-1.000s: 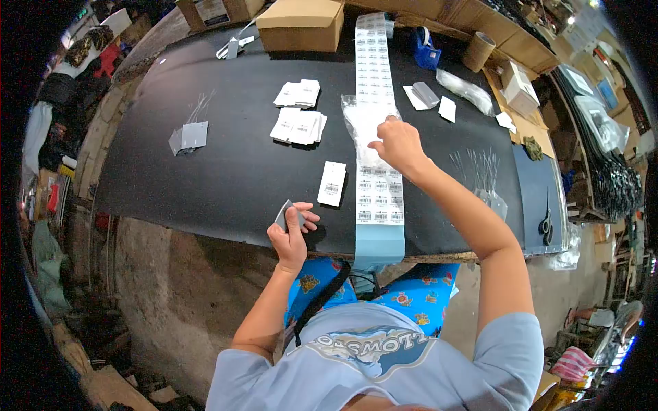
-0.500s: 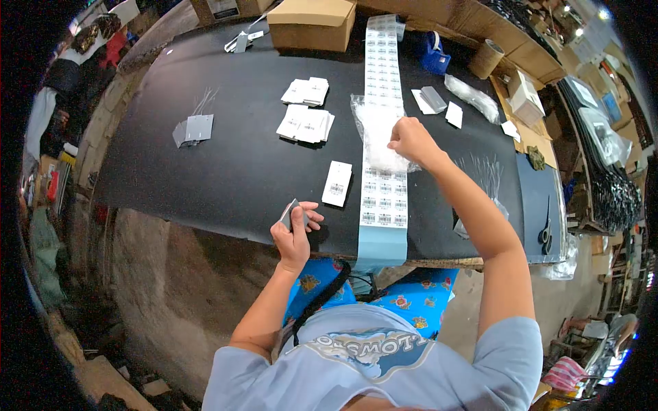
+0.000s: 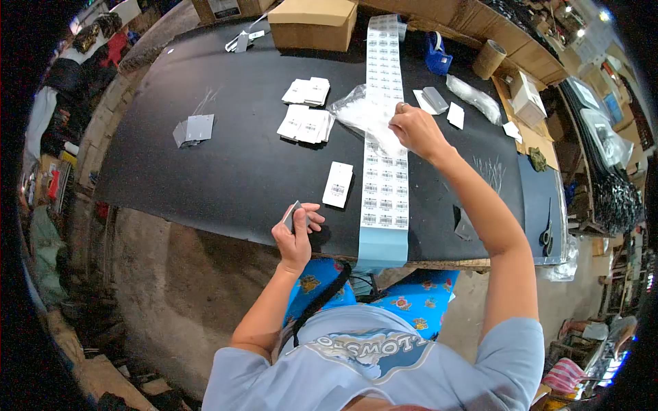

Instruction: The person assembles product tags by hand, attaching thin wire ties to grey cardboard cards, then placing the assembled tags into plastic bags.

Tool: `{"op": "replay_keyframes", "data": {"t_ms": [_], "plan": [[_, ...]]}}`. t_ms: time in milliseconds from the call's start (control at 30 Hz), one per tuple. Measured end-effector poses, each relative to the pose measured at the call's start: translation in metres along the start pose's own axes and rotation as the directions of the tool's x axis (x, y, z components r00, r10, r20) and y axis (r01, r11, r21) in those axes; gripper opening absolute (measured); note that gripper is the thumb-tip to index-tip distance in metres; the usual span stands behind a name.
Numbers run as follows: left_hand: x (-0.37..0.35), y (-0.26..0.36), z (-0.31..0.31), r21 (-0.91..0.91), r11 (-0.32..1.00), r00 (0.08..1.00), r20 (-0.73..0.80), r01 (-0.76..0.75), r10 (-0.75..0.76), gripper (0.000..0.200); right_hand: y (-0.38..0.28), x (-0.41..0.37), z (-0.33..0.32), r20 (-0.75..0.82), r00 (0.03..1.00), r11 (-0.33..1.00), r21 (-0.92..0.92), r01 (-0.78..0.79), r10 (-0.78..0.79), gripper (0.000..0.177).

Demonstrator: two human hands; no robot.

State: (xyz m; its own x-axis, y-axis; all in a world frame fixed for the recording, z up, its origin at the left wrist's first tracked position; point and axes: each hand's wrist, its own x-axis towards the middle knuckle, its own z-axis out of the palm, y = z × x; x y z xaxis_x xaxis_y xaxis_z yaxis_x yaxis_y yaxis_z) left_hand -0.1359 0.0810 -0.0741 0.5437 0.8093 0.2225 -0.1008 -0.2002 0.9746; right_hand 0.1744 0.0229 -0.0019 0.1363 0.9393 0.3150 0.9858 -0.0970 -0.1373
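My left hand (image 3: pixel 296 233) is closed around a small grey card (image 3: pixel 290 215) near the table's front edge. A single white tag stack (image 3: pixel 337 185) lies just beyond it. My right hand (image 3: pixel 416 130) is closed in a pinch at the right side of a clear plastic bag (image 3: pixel 351 111) with white contents. The bag lies across a long strip of barcode labels (image 3: pixel 384 198). Left of the bag are two piles of white tags, one (image 3: pixel 306 124) nearer and one (image 3: pixel 307 91) farther.
Grey tags with strings (image 3: pixel 199 128) lie left on the black table (image 3: pixel 240 178). A cardboard box (image 3: pixel 312 27) stands at the back. Toward the right are a blue tape dispenser (image 3: pixel 437 55), a brown roll (image 3: pixel 489 59), a plastic bundle (image 3: pixel 474 100) and scissors (image 3: pixel 545 236).
The plastic bag has shifted and turned, its end now pointing left toward the tag piles. My right hand has moved slightly up. My left hand has barely moved.
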Motion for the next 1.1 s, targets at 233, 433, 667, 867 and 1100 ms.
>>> {"op": "replay_keyframes", "data": {"t_ms": [233,433,667,867,1100], "plan": [[0.0,-0.001,0.0,0.038,0.999,0.999,0.018,-0.033,0.033,0.049,-0.004,-0.002,0.004,-0.079,0.996,0.994,0.1,-0.042,0.05,0.009],[0.001,0.0,0.001,0.028,0.999,1.0,0.004,-0.018,0.018,0.048,-0.005,0.006,0.017,-0.034,0.998,0.993,-0.107,-0.054,0.051,0.013],[-0.001,-0.001,0.0,0.043,0.999,1.0,0.021,-0.007,0.006,0.048,-0.007,0.011,0.001,-0.101,0.978,0.976,0.14,-0.166,0.181,0.01],[0.0,0.001,-0.001,0.105,0.994,0.999,0.043,-0.016,0.012,0.045,-0.031,0.001,-0.027,-0.149,0.936,0.921,0.282,-0.27,0.32,0.014],[0.004,0.008,-0.005,-0.182,0.981,0.995,-0.088,-0.06,0.045,0.042,-0.052,-0.071,-0.054,-0.128,0.689,0.588,0.646,-0.488,0.713,0.016]]}}
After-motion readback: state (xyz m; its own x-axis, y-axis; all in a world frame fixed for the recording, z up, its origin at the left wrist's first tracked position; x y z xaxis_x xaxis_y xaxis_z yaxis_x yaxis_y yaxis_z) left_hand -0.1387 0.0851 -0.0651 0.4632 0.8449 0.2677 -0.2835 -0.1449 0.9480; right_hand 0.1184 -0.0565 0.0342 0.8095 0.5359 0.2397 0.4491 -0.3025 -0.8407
